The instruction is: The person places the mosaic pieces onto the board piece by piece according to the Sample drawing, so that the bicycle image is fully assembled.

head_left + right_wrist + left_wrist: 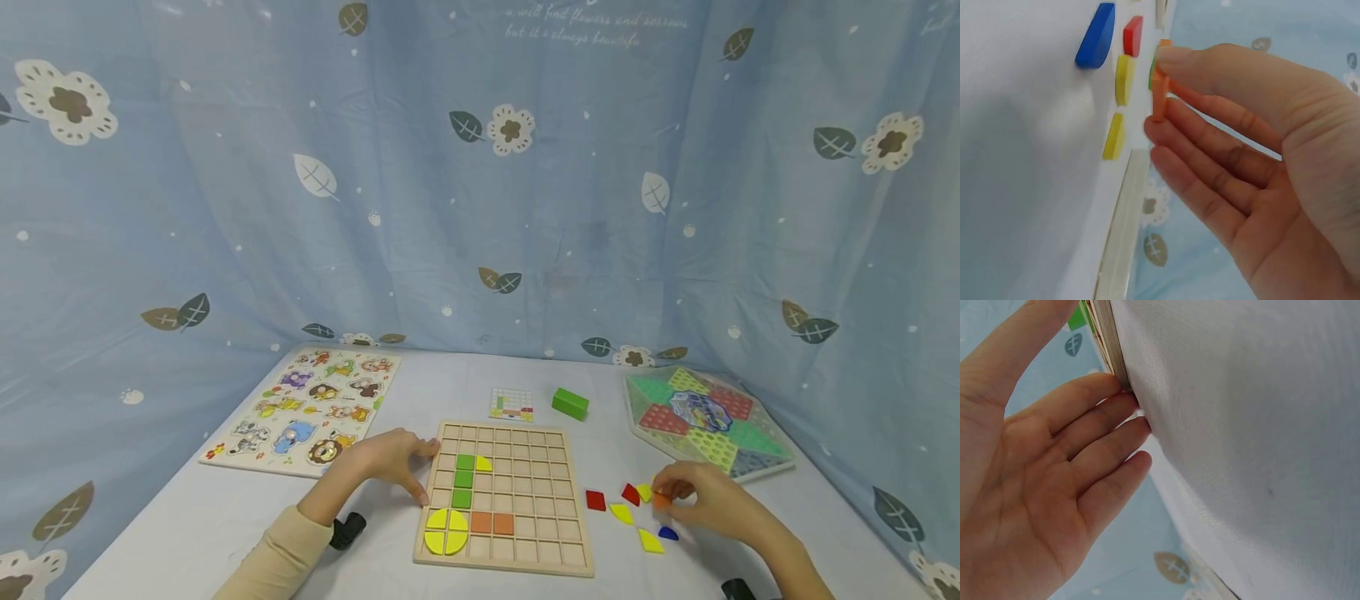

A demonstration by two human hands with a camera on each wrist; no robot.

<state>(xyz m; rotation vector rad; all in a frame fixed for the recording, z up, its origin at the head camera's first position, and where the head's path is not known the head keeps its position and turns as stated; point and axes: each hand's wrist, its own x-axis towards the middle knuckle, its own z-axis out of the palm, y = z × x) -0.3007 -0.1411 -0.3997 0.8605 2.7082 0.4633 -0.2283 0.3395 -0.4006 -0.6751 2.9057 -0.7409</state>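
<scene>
A wooden grid board (543, 503) lies on the table, bearing a column of green square tiles (463, 479), a yellow quarter-round tile (483, 463), two orange square tiles (492, 523) and a yellow circle of quarter pieces (446, 532). My left hand (392, 460) touches the board's left edge with thumb and fingertips, its fingers fairly straight in the left wrist view. To the right of the board, my right hand (701, 497) pinches an orange square tile (1160, 97) between thumb and fingers. A sliver of green shows behind that tile.
Loose red (596, 500), yellow (650, 542) and blue (668, 533) pieces lie right of the board. Behind it are a small pattern card (512, 403) and a green block (570, 404). An animal puzzle board (315, 408) lies left, a star-patterned game box (705, 417) right.
</scene>
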